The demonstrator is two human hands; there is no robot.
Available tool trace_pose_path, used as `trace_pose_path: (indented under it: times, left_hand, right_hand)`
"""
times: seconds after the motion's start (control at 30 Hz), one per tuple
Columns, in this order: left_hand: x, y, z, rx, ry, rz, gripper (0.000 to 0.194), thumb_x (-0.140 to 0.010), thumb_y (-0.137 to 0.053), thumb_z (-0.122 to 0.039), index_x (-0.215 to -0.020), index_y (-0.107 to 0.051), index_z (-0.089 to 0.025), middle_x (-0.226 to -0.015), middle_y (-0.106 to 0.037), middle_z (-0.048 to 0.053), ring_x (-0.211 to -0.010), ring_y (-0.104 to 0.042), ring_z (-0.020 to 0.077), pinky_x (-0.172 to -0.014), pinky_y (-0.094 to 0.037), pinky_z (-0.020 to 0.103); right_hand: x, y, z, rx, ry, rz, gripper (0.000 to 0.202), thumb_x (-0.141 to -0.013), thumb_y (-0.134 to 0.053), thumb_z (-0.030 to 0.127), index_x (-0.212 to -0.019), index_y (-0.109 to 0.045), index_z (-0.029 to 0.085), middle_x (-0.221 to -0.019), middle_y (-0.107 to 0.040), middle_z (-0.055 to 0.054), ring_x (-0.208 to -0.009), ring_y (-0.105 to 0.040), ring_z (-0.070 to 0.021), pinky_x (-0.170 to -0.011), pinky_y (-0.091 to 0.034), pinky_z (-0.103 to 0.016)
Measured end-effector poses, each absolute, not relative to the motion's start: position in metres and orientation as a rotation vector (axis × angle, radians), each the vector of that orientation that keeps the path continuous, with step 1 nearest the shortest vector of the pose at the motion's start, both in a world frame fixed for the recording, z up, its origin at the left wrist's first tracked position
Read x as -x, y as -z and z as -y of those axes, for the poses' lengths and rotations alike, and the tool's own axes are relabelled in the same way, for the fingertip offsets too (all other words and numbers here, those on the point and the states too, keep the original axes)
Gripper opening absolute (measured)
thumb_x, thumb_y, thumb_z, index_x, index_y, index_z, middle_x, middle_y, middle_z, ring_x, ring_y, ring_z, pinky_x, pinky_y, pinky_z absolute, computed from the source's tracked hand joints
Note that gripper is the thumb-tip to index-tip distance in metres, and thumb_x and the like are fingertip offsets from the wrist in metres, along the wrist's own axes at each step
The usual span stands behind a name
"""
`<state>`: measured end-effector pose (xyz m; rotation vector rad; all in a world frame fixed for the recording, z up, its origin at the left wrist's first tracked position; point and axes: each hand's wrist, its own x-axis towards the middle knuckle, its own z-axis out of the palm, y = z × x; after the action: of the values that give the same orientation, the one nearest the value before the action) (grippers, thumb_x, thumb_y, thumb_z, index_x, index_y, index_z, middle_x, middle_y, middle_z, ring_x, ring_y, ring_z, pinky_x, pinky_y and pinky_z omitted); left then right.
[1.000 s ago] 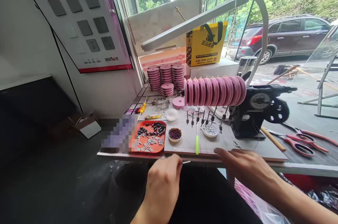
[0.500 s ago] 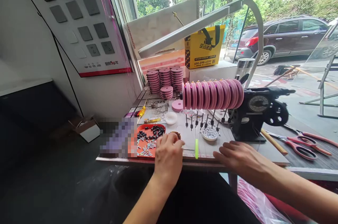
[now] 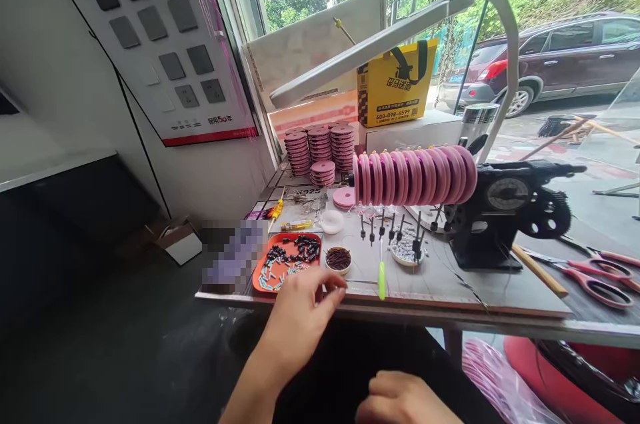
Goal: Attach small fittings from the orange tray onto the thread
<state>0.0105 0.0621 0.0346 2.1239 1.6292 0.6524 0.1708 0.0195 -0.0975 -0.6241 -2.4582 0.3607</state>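
My left hand (image 3: pixel 303 309) is over the front edge of the table, its thumb and index fingertips drawn together; anything between them is too small to make out. It is in front of the orange tray (image 3: pixel 256 275) of black and pale small parts, and below a small bowl (image 3: pixel 339 271) of dark brown pieces. My right hand (image 3: pixel 404 400) is low at the bottom of the view, over the dark lap, with curled fingers; whatever they hold is hidden. Several black-weighted pins (image 3: pixel 382 227) hang beneath a row of pink spools (image 3: pixel 415 176) on a black winding machine (image 3: pixel 485 237).
A green-handled tool (image 3: pixel 382 281) lies by the table edge. Behind it stands a dish of grey beads (image 3: pixel 406 252). Red-handled scissors (image 3: pixel 603 287) and a wooden stick (image 3: pixel 540 271) lie at the right. Pink spools (image 3: pixel 320 144) are stacked at the back, near a yellow bag (image 3: pixel 400 87).
My left hand has drawn back from the brown-piece bowl, uncovering it. My right hand has left the table edge and dropped toward the lap. The view has shifted slightly.
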Motion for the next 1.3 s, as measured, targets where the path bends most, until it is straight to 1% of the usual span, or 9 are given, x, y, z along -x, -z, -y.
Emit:
trace_pose_path:
  times: [0.07, 0.13, 0.27, 0.37, 0.5, 0.67, 0.87, 1.07, 1.3]
  left_hand:
    - [-0.005, -0.029, -0.047, -2.011, -0.693, -1.678, 0.010, -0.084, -0.056, -0.021, -0.081, -0.066, -0.021, -0.077, -0.068, -0.002, -0.069, -0.061, 0.0141, -0.064, -0.048, 0.025]
    - [0.001, -0.022, -0.046, -2.047, -0.745, -1.800, 0.010, -0.083, -0.056, -0.017, -0.083, -0.065, -0.019, -0.083, -0.068, 0.000, -0.077, -0.061, 0.0156, -0.070, -0.048, 0.027]
    - [-0.002, -0.017, -0.078, -2.270, -0.713, -1.878, 0.011, -0.082, -0.057, -0.013, -0.081, -0.066, -0.018, -0.088, -0.067, 0.003, -0.092, -0.057, 0.0194, -0.084, -0.044, 0.032]
    - [-0.015, -0.021, -0.106, -2.398, -0.579, -1.843, 0.010, -0.078, -0.061, -0.013, -0.075, -0.068, -0.019, -0.085, -0.066, 0.004, -0.090, -0.056, 0.0226, -0.080, -0.044, 0.035]
    - [-0.028, -0.022, -0.123, -2.480, -0.402, -1.825, 0.010, -0.074, -0.064, -0.011, -0.072, -0.070, -0.018, -0.084, -0.066, 0.006, -0.088, -0.056, 0.0258, -0.076, -0.044, 0.038]
    - [-0.029, -0.020, -0.127, -2.488, -0.335, -1.826, 0.013, -0.076, -0.060, -0.010, -0.071, -0.070, -0.017, -0.083, -0.066, 0.007, -0.089, -0.057, 0.0252, -0.076, -0.044, 0.036]
    - [-0.024, -0.022, -0.129, -2.447, -0.406, -1.790, 0.012, -0.081, -0.057, -0.012, -0.078, -0.068, -0.016, -0.085, -0.067, 0.006, -0.089, -0.058, 0.0209, -0.079, -0.044, 0.031]
    - [-0.023, -0.016, -0.131, -2.425, -0.435, -1.737, 0.013, -0.074, -0.062, -0.009, -0.068, -0.069, -0.018, -0.082, -0.065, 0.005, -0.087, -0.057, 0.0232, -0.077, -0.044, 0.033]
    - [-0.018, -0.020, -0.134, -2.312, -0.602, -1.693, 0.012, -0.073, -0.062, -0.009, -0.067, -0.069, -0.017, -0.076, -0.065, 0.005, -0.082, -0.056, 0.0209, -0.075, -0.042, 0.032]
  right_hand:
    - [-0.165, 0.093, -0.019, 0.712, -0.593, 2.382, 0.068, -0.102, -0.009, 0.048, -0.073, -0.064, 0.019, -0.059, -0.060, 0.000, -0.052, -0.057, -0.0091, -0.047, -0.038, -0.016]
    - [-0.162, 0.088, -0.018, 0.774, -0.786, 2.307, 0.062, -0.102, -0.015, 0.045, -0.077, -0.065, 0.016, -0.063, -0.064, -0.002, -0.056, -0.060, -0.0093, -0.052, -0.041, -0.014]
    - [-0.162, 0.083, -0.017, 0.876, -1.031, 2.193, 0.050, -0.098, -0.029, 0.040, -0.076, -0.066, 0.014, -0.066, -0.065, -0.004, -0.058, -0.060, -0.0121, -0.054, -0.042, -0.015]
    - [-0.163, 0.081, -0.017, 0.931, -1.133, 2.143, 0.048, -0.094, -0.032, 0.041, -0.074, -0.065, 0.014, -0.066, -0.065, -0.005, -0.058, -0.060, -0.0142, -0.053, -0.042, -0.017]
    - [-0.163, 0.078, -0.018, 0.946, -1.193, 2.116, 0.045, -0.091, -0.033, 0.041, -0.073, -0.065, 0.014, -0.068, -0.064, -0.006, -0.061, -0.058, -0.0157, -0.057, -0.042, -0.020]
    - [-0.165, 0.074, -0.017, 0.938, -1.230, 2.089, 0.040, -0.089, -0.035, 0.038, -0.071, -0.063, 0.015, -0.066, -0.063, -0.005, -0.060, -0.057, -0.0158, -0.056, -0.040, -0.021]
    - [-0.167, 0.073, -0.018, 0.965, -1.244, 2.052, 0.040, -0.088, -0.036, 0.038, -0.073, -0.065, 0.014, -0.067, -0.064, -0.006, -0.061, -0.058, -0.0171, -0.057, -0.041, -0.022]
    - [-0.167, 0.075, -0.018, 0.972, -1.264, 2.042, 0.040, -0.088, -0.037, 0.039, -0.074, -0.067, 0.015, -0.067, -0.064, -0.005, -0.061, -0.058, -0.0154, -0.056, -0.041, -0.020]
    - [-0.167, 0.074, -0.017, 0.993, -1.266, 2.025, 0.039, -0.087, -0.038, 0.038, -0.076, -0.067, 0.014, -0.069, -0.065, -0.006, -0.063, -0.059, -0.0172, -0.059, -0.042, -0.021]
